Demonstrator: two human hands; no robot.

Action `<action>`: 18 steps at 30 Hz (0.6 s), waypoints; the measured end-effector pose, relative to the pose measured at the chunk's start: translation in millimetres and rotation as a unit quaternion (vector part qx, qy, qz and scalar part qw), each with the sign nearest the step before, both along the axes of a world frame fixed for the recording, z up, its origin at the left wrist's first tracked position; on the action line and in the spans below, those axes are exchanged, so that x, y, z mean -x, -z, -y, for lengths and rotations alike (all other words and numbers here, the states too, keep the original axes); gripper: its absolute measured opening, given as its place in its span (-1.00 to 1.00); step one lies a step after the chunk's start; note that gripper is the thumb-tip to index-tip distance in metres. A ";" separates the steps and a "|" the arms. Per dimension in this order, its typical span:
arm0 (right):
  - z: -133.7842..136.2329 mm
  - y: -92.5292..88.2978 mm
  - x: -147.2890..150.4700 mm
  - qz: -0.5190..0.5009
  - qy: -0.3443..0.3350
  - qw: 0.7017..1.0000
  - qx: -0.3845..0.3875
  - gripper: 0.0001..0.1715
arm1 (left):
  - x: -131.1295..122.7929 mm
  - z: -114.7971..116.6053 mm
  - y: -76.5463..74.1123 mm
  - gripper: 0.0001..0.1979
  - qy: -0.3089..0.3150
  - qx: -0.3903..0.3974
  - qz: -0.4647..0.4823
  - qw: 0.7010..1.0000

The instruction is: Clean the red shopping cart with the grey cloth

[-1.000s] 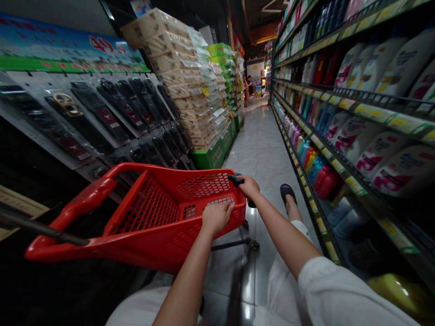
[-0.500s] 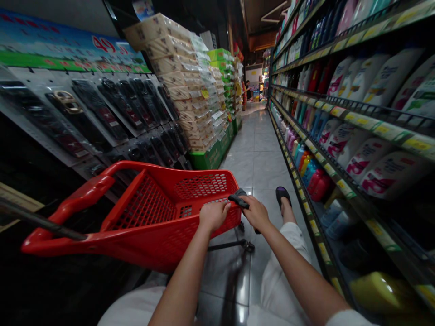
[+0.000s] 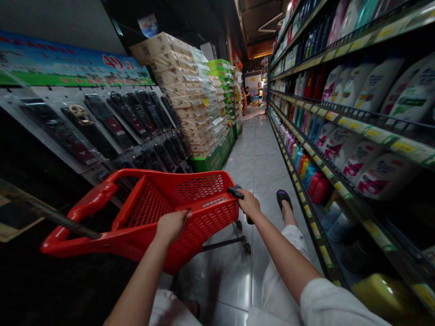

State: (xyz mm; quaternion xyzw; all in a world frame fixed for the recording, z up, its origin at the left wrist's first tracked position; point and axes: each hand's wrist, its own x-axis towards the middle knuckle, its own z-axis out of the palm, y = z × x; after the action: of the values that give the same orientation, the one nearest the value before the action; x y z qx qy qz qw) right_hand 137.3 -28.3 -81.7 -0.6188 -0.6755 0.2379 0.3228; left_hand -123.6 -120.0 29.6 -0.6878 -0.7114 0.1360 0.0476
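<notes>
A red plastic shopping cart (image 3: 136, 244) stands in front of me, its handle end to the left. My left hand (image 3: 172, 226) is closed over the cart's near rim, thumb on top. At the cart's right end is my right hand (image 3: 249, 203), its fingers wrapped round a dark grey and black object (image 3: 234, 191) with a grip-like shape. One end of that object lies at the cart's rim and a black part shows below my hand. I cannot make out its kind. Inside the cart, perforated walls and a slanted panel (image 3: 149, 201) show.
Shelves (image 3: 367, 131) of bottles run along the right. Packaged belts (image 3: 105, 120) hang at left, beside stacked cartons (image 3: 183, 95). A dark pole (image 3: 50, 212) crosses the cart handle. The tiled aisle (image 3: 254, 149) leads to a person (image 3: 248, 95) far back. My slippered foot (image 3: 283, 199) is at right.
My left hand has slid left along the cart's rim, away from my right hand. The right hand still grips the dark object. The view has tilted up slightly.
</notes>
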 end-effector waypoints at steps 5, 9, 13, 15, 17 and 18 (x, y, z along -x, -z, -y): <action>-0.3 3.4 -1.5 -0.023 -0.008 1.000 -0.012 -0.55 | -2.4 -0.3 8.6 -0.56 0.010 -0.030 -0.009 0.999; -17.7 1.4 -13.0 -0.043 0.023 0.999 0.020 -0.59 | -12.3 -3.9 11.5 -0.55 0.006 -0.039 -0.015 0.999; -18.6 -0.1 0.0 -0.037 0.076 0.996 0.023 -0.54 | -24.9 -13.5 15.2 -0.54 0.000 -0.052 -0.011 0.999; -10.6 0.1 9.8 -0.026 0.064 0.998 -0.005 -0.51 | -28.0 -17.9 17.5 -0.53 -0.005 -0.061 -0.008 0.998; -4.9 -0.7 14.5 -0.015 0.035 0.999 -0.032 -0.49 | -28.4 -20.3 19.7 -0.52 0.000 -0.066 -0.005 0.998; -4.7 -1.8 14.3 -0.007 0.026 0.999 -0.038 -0.49 | -28.0 -20.7 20.6 -0.52 0.004 -0.068 -0.005 0.998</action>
State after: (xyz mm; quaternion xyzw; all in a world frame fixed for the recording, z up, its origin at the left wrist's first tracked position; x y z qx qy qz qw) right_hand 123.0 -23.6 -79.9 -0.6218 -0.6656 0.2081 0.3564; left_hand -95.6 -99.3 9.0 -0.6850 -0.7163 0.0905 0.0980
